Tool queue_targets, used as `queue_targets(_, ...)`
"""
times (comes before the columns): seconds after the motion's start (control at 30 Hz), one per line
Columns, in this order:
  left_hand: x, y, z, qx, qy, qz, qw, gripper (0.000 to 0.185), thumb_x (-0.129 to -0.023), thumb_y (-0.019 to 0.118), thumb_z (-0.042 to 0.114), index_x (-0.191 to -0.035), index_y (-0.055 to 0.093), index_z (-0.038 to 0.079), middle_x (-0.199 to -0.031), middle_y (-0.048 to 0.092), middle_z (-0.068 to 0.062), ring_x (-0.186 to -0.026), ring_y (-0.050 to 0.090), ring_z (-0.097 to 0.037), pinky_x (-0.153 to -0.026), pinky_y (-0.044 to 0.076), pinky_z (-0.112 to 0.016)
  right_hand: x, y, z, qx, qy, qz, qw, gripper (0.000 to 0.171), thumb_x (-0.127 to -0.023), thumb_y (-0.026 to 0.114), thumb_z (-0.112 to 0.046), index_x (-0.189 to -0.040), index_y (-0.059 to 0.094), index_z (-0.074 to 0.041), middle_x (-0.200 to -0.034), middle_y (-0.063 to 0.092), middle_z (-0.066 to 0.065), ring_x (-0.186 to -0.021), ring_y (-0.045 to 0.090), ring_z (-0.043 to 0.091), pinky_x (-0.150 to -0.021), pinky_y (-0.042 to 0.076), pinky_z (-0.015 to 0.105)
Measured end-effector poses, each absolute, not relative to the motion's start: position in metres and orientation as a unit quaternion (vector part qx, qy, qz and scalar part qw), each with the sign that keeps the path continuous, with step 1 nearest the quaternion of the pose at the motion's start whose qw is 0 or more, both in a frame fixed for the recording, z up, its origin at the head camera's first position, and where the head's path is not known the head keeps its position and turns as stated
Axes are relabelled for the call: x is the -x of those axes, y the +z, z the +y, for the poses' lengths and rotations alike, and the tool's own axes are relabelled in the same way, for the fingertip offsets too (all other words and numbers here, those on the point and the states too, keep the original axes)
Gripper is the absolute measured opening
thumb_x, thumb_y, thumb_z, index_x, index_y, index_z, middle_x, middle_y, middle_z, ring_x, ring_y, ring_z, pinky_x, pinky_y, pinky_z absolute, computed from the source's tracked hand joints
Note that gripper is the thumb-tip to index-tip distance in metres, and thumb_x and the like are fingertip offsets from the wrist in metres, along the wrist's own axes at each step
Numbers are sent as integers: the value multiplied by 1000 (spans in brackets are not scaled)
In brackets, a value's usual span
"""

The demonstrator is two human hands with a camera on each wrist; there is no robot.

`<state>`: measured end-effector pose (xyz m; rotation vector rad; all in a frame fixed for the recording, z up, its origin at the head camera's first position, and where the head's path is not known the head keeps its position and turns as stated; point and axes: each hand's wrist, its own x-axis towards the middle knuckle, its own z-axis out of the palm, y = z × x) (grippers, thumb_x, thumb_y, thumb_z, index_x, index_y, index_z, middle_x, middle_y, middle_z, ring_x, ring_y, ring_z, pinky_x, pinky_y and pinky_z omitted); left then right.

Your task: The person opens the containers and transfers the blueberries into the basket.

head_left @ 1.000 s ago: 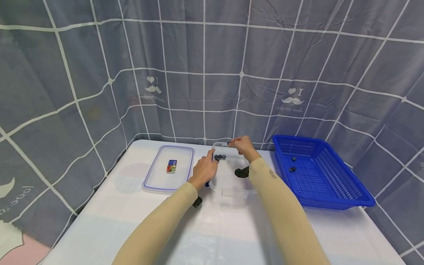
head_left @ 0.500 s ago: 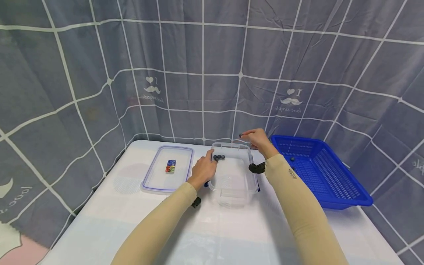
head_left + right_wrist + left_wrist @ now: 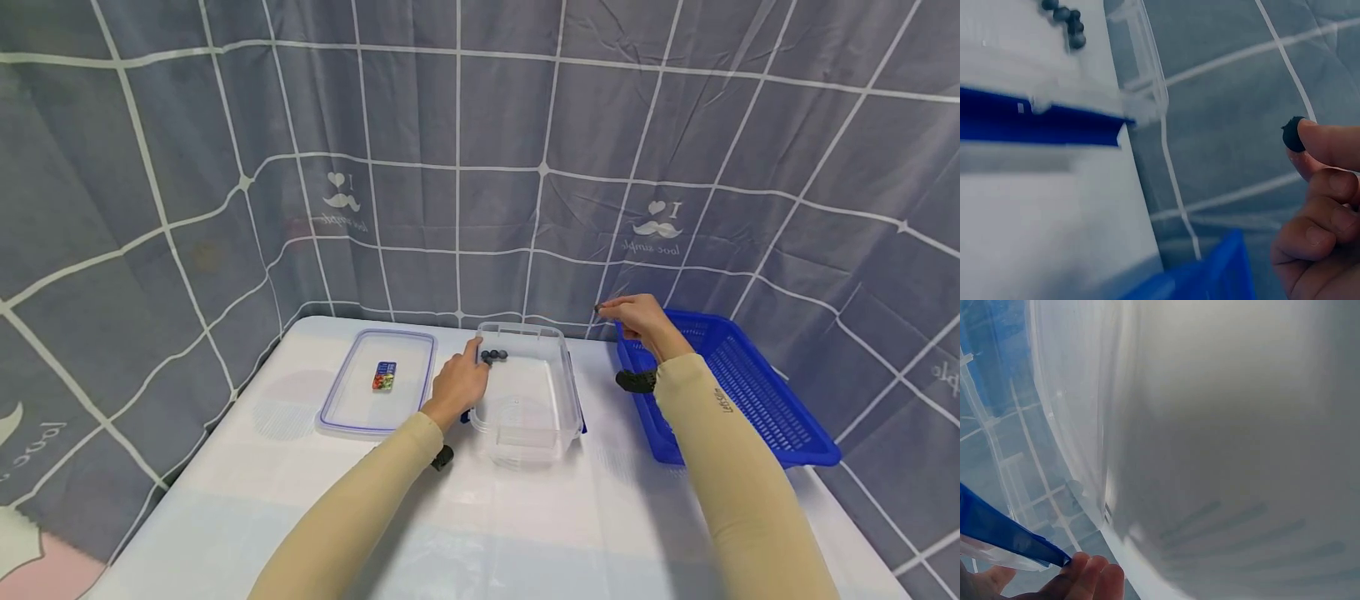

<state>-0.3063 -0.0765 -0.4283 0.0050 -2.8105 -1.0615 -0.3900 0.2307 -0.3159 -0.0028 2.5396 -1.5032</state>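
Observation:
My right hand (image 3: 643, 318) pinches a dark blueberry (image 3: 1293, 134) between thumb and forefinger, its other fingers curled. It is raised over the left back edge of the blue basket (image 3: 813, 450). At the left wall of a clear plastic box (image 3: 528, 433), my left hand (image 3: 459, 385) grips the rim, fingers on the outer side by the blue latch (image 3: 1007, 531). Several blueberries (image 3: 493, 355) lie in the box's back left corner, beside the left fingertips. The basket's berries are hidden behind the right hand and sleeve.
Left of the box lies a clear lid (image 3: 352, 408) with a blue seal, and a small colourful packet (image 3: 384, 376) rests on it. A grey checked curtain (image 3: 495, 208) stands behind the white table (image 3: 495, 533). A blue latch hangs along the box's right side.
My right hand has moved right with the blueberry, from over the box's back edge to the basket's left back edge. The left hand has stayed at the box.

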Motion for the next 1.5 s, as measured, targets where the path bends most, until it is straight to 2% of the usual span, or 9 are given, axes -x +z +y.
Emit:
queue_targets(0.23,307,-428,-77,-4,-351,-934,69,55,-104,37,31,-158,33,25,-132,61,-18,-113,62,-36,-83,51,-54,386,-322,266,-8,-495,861,115,54,-100,62,-21,-146,49,2,-56,28,-9,-51,26,10,-58,33,29)
queue_targets(0.63,307,-430,-76,-1,-351,-934,74,55,-103,36,30,-158,34,25,-127,63,-18,-110,63,-35,-81,51,-53,383,-343,318,-22,-485,862,148,59,-97,63,-16,-147,44,10,-50,33,-12,-46,30,6,-50,32,26)
queue_targets(0.73,307,-430,-76,-2,-353,-933,73,55,-103,36,31,-158,34,25,-127,62,-18,-110,63,-35,-81,51,-53,381,-351,331,-23,-485,860,158,44,-95,64,-14,-135,60,6,-49,36,-12,-45,33,5,-48,33,25)
queue_targets(0.8,307,-430,-76,-1,-352,-933,74,55,-103,36,31,-158,34,25,-127,62,-18,-110,63,-35,-81,51,-53,380,-356,337,-28,-479,861,168,23,-95,65,-15,-112,74,-3,-48,37,-12,-45,35,6,-47,34,25)
queue_targets(0.87,307,-430,-76,-1,-352,-933,73,55,-103,36,30,-158,34,25,-127,63,-18,-109,63,-35,-80,51,-53,379,-362,343,-37,-476,861,177,10,-94,66,-17,-93,76,-13,-49,37,-11,-45,35,6,-48,34,25)
queue_targets(0.97,307,-431,-76,2,-355,-932,74,55,-103,37,30,-158,34,24,-126,63,-18,-107,63,-34,-77,51,-51,376,-370,349,-49,-461,866,188,22,-95,66,-20,-73,67,-19,-50,36,-10,-46,34,6,-49,34,25)
queue_targets(1.03,307,-431,-76,3,-356,-932,75,55,-103,37,30,-157,35,24,-126,63,-18,-108,63,-35,-78,51,-52,375,-374,352,-55,-456,867,193,26,-95,66,-20,-69,65,-21,-50,35,-10,-46,33,6,-49,34,25)
queue_targets(1.17,307,-431,-76,2,-355,-932,74,55,-103,38,30,-157,35,24,-126,63,-17,-107,63,-34,-77,51,-51,373,-380,355,-67,-447,870,200,44,-95,65,-20,-55,47,-24,-49,34,-10,-46,33,6,-49,34,24)
queue_targets(1.5,307,-431,-76,-4,-355,-932,74,55,-103,37,32,-157,34,27,-128,62,-18,-111,63,-35,-82,51,-54,370,-384,354,-70,-442,871,201,47,-95,64,-20,-52,43,-23,-51,34,-9,-47,33,7,-50,33,25)
